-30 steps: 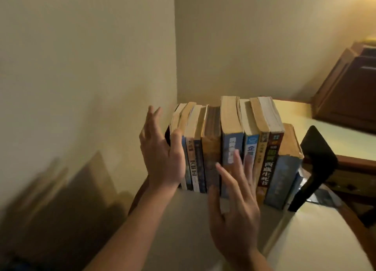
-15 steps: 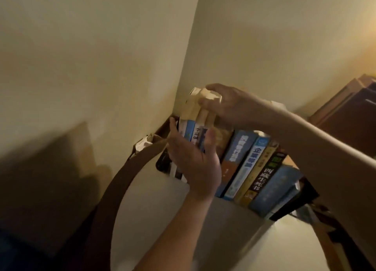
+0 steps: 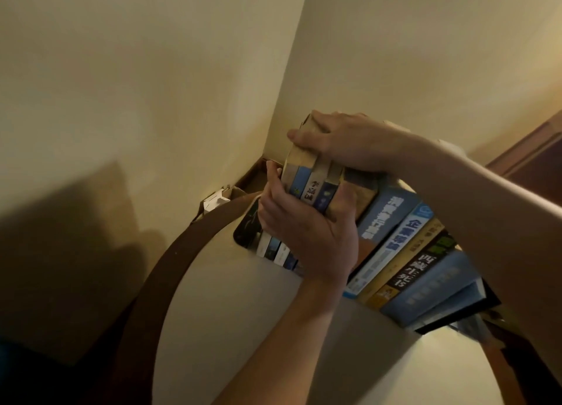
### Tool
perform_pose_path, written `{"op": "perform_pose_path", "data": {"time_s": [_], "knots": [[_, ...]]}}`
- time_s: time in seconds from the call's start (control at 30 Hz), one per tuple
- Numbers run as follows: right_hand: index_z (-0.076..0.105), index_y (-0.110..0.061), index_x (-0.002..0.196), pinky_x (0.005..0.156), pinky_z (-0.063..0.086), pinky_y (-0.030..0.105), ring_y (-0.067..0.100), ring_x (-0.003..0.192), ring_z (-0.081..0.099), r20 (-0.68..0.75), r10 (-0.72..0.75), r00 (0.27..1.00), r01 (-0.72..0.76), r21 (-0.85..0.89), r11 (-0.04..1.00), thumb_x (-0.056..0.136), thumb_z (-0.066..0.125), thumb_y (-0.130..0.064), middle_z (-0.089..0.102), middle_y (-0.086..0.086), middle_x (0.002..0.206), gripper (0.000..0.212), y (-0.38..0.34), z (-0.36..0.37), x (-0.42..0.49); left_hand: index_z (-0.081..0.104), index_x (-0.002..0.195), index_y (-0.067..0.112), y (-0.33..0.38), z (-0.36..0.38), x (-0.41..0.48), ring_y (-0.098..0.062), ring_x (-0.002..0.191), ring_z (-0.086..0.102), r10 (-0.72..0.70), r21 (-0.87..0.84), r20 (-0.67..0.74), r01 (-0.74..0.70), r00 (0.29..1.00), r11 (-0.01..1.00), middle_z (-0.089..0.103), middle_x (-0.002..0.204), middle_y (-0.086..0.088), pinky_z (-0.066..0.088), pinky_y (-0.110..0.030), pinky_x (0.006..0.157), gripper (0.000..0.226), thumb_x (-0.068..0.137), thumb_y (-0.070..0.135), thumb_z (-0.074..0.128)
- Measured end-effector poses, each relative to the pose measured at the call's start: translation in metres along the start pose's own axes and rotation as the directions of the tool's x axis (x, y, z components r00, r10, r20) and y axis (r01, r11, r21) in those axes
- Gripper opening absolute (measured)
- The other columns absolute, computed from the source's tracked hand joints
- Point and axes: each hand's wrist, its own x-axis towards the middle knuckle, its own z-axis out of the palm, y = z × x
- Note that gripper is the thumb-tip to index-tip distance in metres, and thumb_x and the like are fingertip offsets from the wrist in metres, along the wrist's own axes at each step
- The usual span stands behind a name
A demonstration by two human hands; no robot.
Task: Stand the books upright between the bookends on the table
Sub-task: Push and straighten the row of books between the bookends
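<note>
A row of books (image 3: 395, 246) stands on the round white table (image 3: 243, 328), spines toward me, between two black bookends. My left hand (image 3: 307, 231) grips a small bundle of thin books (image 3: 313, 188) at the row's left end, fingers round their left side and thumb on the spines. My right hand (image 3: 343, 143) reaches over from the right and holds the tops of the same bundle. The left bookend (image 3: 246, 228) shows as a dark plate beside my left hand. The right bookend (image 3: 456, 316) lies at the row's right end, under leaning blue books.
The table has a dark brown wooden rim (image 3: 170, 267) and sits in a corner between two cream walls. A white plug (image 3: 214, 201) sits at the wall behind the rim. Dark wooden furniture (image 3: 535, 158) stands at the right edge.
One second ago both hands were open in front of the upright row. Since then my right hand has reached over the tops, my left has closed on the leftmost books, and the view has tilted.
</note>
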Motion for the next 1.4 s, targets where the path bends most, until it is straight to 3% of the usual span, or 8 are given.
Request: {"op": "perform_pose_path", "data": {"time_s": [0.27, 0.37, 0.53, 0.8, 0.97, 1.1, 1.23, 1.4], "knots": [[0.042, -0.024, 0.146, 0.097, 0.033, 0.039, 0.026, 0.135, 0.04, 0.038, -0.029, 0.999, 0.031, -0.046, 0.998, 0.095, 0.029, -0.073, 0.042, 0.007, 0.152, 0.072, 0.006, -0.001, 0.001, 0.033, 0.152, 0.009, 0.0, 0.009, -0.001, -0.026, 0.12, 0.048, 0.016, 0.06, -0.081, -0.011, 0.997, 0.998, 0.051, 0.129, -0.01, 0.038, -0.05, 0.102, 0.104, 0.084, 0.087, 0.021], [0.03, -0.024, 0.154, 0.101, 0.031, 0.039, 0.027, 0.139, 0.037, 0.051, -0.041, 0.998, 0.044, -0.066, 0.997, 0.094, 0.028, -0.074, 0.038, 0.007, 0.156, 0.079, 0.011, -0.004, -0.002, 0.031, 0.153, 0.01, -0.001, 0.009, -0.004, -0.026, 0.121, 0.048, 0.015, 0.057, -0.063, -0.012, 0.998, 0.998, 0.05, 0.131, -0.009, 0.036, -0.052, 0.103, 0.099, 0.087, 0.083, 0.023], [0.013, -0.047, 0.156, 0.116, 0.021, 0.04, 0.025, 0.149, 0.023, 0.132, -0.028, 0.991, 0.046, -0.135, 0.99, 0.076, 0.025, -0.084, 0.022, -0.002, 0.165, 0.089, 0.022, -0.019, -0.013, 0.032, 0.153, 0.011, -0.005, 0.011, -0.005, -0.029, 0.12, 0.049, 0.007, 0.022, -0.081, -0.005, 0.997, 1.0, 0.05, 0.132, -0.008, 0.036, -0.054, 0.102, 0.074, 0.097, 0.059, 0.03], [0.018, -0.057, 0.15, 0.111, 0.03, 0.044, 0.026, 0.144, 0.033, 0.041, -0.053, 0.998, 0.053, -0.001, 0.999, 0.066, 0.029, -0.095, 0.029, -0.004, 0.162, 0.093, 0.035, -0.006, -0.014, 0.031, 0.153, 0.009, -0.005, 0.014, -0.005, -0.025, 0.117, 0.048, 0.034, 0.064, -0.11, -0.027, 0.993, 0.998, 0.05, 0.131, -0.009, 0.038, -0.049, 0.102, 0.076, 0.1, 0.061, 0.017], [0.023, -0.056, 0.15, 0.112, 0.03, 0.044, 0.026, 0.143, 0.034, 0.05, -0.04, 0.998, 0.038, 0.041, 0.998, 0.067, 0.033, -0.09, 0.032, -0.004, 0.161, 0.09, 0.035, -0.008, -0.016, 0.03, 0.154, 0.008, -0.004, 0.013, -0.005, -0.027, 0.118, 0.048, 0.037, 0.073, -0.108, -0.03, 0.993, 0.997, 0.05, 0.13, -0.011, 0.037, -0.049, 0.104, 0.079, 0.1, 0.063, 0.016], [0.025, -0.056, 0.149, 0.111, 0.019, 0.047, 0.025, 0.141, 0.035, -0.022, -0.041, 0.999, 0.037, -0.138, 0.99, 0.071, 0.019, -0.091, 0.044, -0.008, 0.154, 0.086, 0.039, -0.009, -0.023, 0.028, 0.155, 0.007, -0.005, 0.009, -0.006, -0.027, 0.126, 0.045, 0.021, 0.025, -0.078, -0.019, 0.997, 0.999, 0.048, 0.136, -0.011, 0.034, -0.051, 0.109, 0.085, 0.096, 0.069, 0.026], [0.026, -0.052, 0.151, 0.107, 0.02, 0.049, 0.024, 0.139, 0.037, -0.007, 0.007, 1.0, -0.009, -0.21, 0.978, 0.066, 0.012, -0.096, 0.048, -0.008, 0.15, 0.096, 0.048, -0.012, -0.031, 0.023, 0.156, 0.007, 0.003, 0.008, -0.011, -0.029, 0.137, 0.037, 0.0, 0.017, -0.051, 0.001, 0.999, 1.0, 0.04, 0.146, -0.011, 0.026, -0.05, 0.117, 0.098, 0.088, 0.078, 0.034], [0.026, -0.042, 0.154, 0.108, 0.02, 0.05, 0.025, 0.138, 0.035, -0.047, -0.021, 0.999, 0.012, -0.184, 0.983, 0.084, 0.021, -0.087, 0.046, -0.007, 0.152, 0.084, 0.047, -0.004, -0.03, 0.022, 0.156, 0.003, 0.009, 0.014, -0.013, -0.032, 0.138, 0.036, 0.021, 0.064, -0.083, -0.016, 0.996, 0.998, 0.039, 0.146, -0.015, 0.027, -0.052, 0.116, 0.11, 0.084, 0.086, 0.028]]}}
